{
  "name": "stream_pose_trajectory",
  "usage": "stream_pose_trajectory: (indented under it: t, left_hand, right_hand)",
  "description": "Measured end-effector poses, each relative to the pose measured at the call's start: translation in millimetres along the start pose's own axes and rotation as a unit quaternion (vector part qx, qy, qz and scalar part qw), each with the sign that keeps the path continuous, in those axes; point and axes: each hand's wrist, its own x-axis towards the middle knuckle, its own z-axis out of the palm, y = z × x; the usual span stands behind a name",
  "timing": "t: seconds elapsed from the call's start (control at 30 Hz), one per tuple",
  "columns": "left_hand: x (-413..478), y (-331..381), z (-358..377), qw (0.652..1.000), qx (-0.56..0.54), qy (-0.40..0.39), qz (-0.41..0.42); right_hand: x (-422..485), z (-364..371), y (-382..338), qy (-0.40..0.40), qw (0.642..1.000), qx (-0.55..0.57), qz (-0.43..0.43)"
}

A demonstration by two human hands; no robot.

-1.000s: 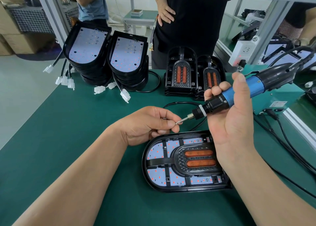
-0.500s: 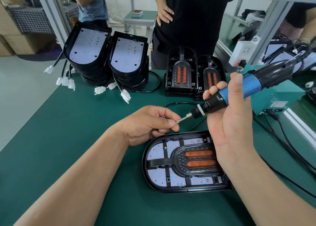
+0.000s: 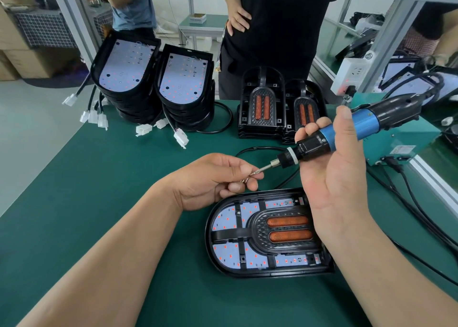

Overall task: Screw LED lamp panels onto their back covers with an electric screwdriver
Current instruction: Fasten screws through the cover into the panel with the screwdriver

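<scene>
- Green bench mat (image 3: pixel 99 178): the work surface. Two stacks of LED panels (image 3: pixel 128 79) stand at its far left and two stacks of black covers (image 3: pixel 262 103) at far centre; these look to be awaiting work, so most of the task is judged to be left.
- Lamp unit (image 3: pixel 238 237): lies flat on the mat just below both hands, touched by no tool. Whether any screw is seated in it cannot be told.
- Right hand (image 3: pixel 332 173): raised over the unit's right end, palm toward the camera, fingers and thumb curled round the electric screwdriver (image 3: pixel 347 133), whose bit (image 3: pixel 262 168) slants down to the left.
- Left hand (image 3: pixel 210 178): hovers just above the unit's far edge; thumb and forefinger pinch small screws (image 3: pixel 245 180) at the bit's tip, other fingers curled. Loading a screw is the likely step in hand.
</scene>
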Motion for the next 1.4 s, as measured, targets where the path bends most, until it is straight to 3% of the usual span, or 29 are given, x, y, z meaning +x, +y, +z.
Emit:
stream_pose_trajectory:
  t: [0.2, 0.4, 0.5, 0.9, 1.4]
  left_hand:
    - [-9.0, 7.8, -7.2, 0.999, 0.017, 0.010, -0.037]
    - [-18.8, 14.2, -7.1, 0.987, 0.142, -0.022, -0.076]
    - [-17.0, 14.6, -3.6, 0.979, 0.179, 0.002, -0.094]
    - [-13.1, 12.7, -9.0, 0.974, 0.196, 0.107, -0.029]
    - [-12.2, 13.5, -7.0, 0.968, 0.221, 0.113, -0.038]
  right_hand:
    - [-2.9, 4.3, -5.3, -0.009, 1.000, 0.018, 0.007]
    - [-14.5, 12.2, -14.5, -0.064, 0.997, 0.028, 0.018]
    - [-21.4, 16.2, -15.9, -0.101, 0.994, 0.015, 0.028]
    - [-44.8, 21.9, 0.1, -0.198, 0.976, -0.051, 0.070]
    - [-55.4, 26.9, 7.1, -0.212, 0.970, -0.092, 0.073]
